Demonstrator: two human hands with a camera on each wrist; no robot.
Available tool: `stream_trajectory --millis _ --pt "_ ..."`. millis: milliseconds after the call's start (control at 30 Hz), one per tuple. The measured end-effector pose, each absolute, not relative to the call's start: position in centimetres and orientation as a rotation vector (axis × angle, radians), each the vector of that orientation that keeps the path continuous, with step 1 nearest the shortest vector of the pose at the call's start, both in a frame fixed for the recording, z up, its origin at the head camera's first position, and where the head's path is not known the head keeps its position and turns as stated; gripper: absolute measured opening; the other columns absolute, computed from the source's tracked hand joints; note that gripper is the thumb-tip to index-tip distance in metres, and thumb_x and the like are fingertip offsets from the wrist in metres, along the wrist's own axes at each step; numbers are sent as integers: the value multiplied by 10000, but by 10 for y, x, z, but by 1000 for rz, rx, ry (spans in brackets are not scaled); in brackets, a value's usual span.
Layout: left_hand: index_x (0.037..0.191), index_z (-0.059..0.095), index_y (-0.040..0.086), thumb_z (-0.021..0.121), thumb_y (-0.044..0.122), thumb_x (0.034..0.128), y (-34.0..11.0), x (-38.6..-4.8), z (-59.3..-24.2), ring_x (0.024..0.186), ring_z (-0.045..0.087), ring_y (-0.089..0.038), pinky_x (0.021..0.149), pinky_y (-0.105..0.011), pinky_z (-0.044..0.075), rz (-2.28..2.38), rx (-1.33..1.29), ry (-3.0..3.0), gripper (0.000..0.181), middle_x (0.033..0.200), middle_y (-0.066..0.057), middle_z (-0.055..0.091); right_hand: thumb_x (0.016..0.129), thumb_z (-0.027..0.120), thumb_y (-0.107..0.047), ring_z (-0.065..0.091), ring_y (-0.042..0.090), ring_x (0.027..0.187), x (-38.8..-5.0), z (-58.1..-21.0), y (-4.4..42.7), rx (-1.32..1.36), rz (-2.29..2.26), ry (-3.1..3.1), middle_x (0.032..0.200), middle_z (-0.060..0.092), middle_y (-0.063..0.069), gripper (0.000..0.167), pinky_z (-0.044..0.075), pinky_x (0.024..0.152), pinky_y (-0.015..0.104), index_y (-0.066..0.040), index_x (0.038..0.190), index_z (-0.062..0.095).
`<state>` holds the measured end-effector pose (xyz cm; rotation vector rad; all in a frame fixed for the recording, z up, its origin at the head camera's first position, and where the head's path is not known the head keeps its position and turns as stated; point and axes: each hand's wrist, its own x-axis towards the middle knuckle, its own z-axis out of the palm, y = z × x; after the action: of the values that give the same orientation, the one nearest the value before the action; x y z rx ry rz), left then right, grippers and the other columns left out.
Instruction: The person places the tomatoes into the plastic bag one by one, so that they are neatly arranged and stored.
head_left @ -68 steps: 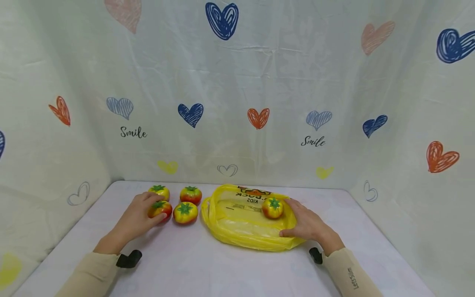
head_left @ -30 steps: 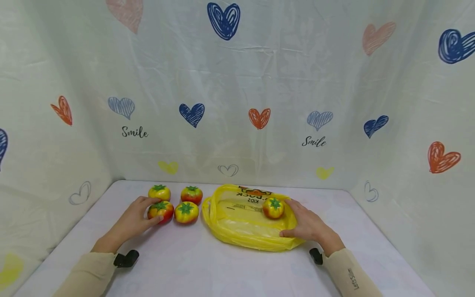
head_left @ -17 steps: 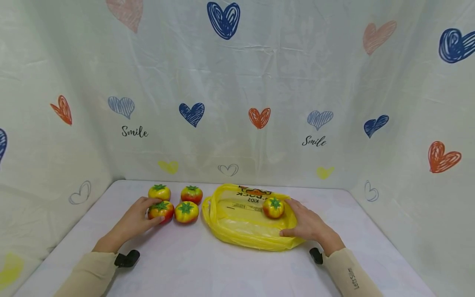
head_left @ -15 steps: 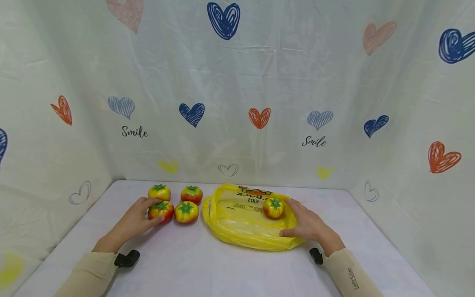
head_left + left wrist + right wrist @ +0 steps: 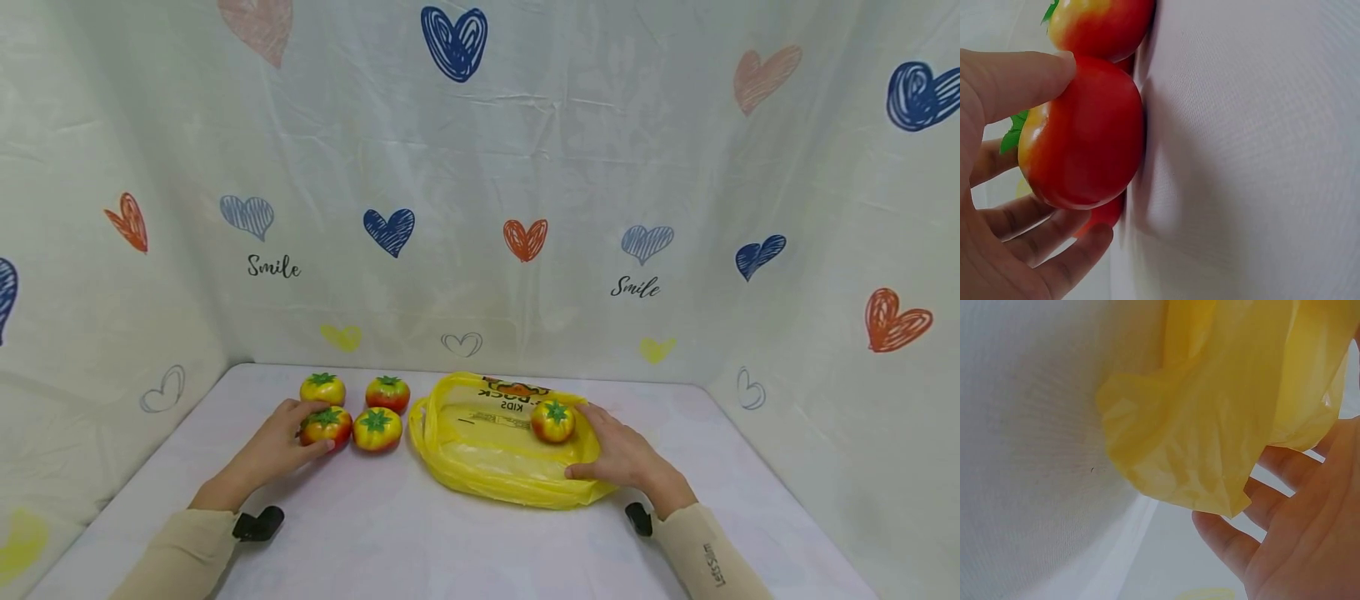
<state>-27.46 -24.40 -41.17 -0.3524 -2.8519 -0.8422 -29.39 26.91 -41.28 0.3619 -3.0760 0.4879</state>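
In the head view my left hand (image 5: 270, 450) holds a red-yellow tomato (image 5: 327, 427) with a green leafy top, which rests on the table. The left wrist view shows the thumb on one side of this tomato (image 5: 1088, 140) and the fingers curled round the other. My right hand (image 5: 626, 450) touches the right end of a yellow plastic bag (image 5: 480, 467), thumb at its near edge. One tomato (image 5: 553, 421) is at the bag's right part, beside the right fingers. In the right wrist view the fingers lie loosely extended along the crumpled bag (image 5: 1204, 437).
Close to the held tomato stand a yellow tomato (image 5: 322, 389) behind it, a red-green tomato (image 5: 387, 394) at the back right, and a yellow-red tomato (image 5: 377, 430) to its right. A heart-printed curtain (image 5: 465, 292) encloses the back and sides of the white table (image 5: 450, 550).
Since the earliest frame, my left fingertips have drawn back slightly from the yellow tomato behind, and the thumb has shifted a little on the held tomato. The right hand and bag stay in place.
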Motion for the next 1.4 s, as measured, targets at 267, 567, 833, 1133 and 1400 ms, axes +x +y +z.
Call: stream_trajectory --millis 267,567,833,1133,1400 --pt "1299 488 -38 744 238 825 -244 -277 -413 1047 508 -408 909 -594 436 -850 -335 -2841 605 1205 -272 503 631 756 -654 348 396 1334 -293 -411 269 379 488 -3069 1518 302 147 1097 324 1025 607 -150 1489 294" --pt "1329 452 -38 743 229 827 -244 -278 -414 1102 482 -428 944 -609 404 -879 -336 -2851 638 1259 -278 478 636 757 -647 348 397 1334 -292 -411 269 379 487 -3063 1513 311 150 1087 322 1026 607 -147 1486 300" --pt "1336 473 16 741 216 826 -244 -277 -413 1077 495 -395 932 -599 421 -897 -351 -2860 610 1236 -244 489 641 757 -644 342 391 1340 -293 -412 269 389 485 -3060 1515 307 148 1084 321 1030 603 -147 1487 297" --pt "1320 488 14 750 212 810 -244 -275 -412 1012 517 -350 900 -581 450 -885 -368 -2842 607 1130 -187 497 643 756 -644 345 389 1340 -293 -412 270 398 480 -3055 1515 308 149 1084 327 1028 598 -149 1489 293" --pt "1315 477 7 756 207 807 -242 -275 -412 1061 502 -400 915 -604 429 -896 -349 -2855 613 1199 -240 484 636 763 -638 342 390 1340 -293 -412 269 374 490 -3066 1514 308 153 1096 322 1031 599 -139 1489 290"
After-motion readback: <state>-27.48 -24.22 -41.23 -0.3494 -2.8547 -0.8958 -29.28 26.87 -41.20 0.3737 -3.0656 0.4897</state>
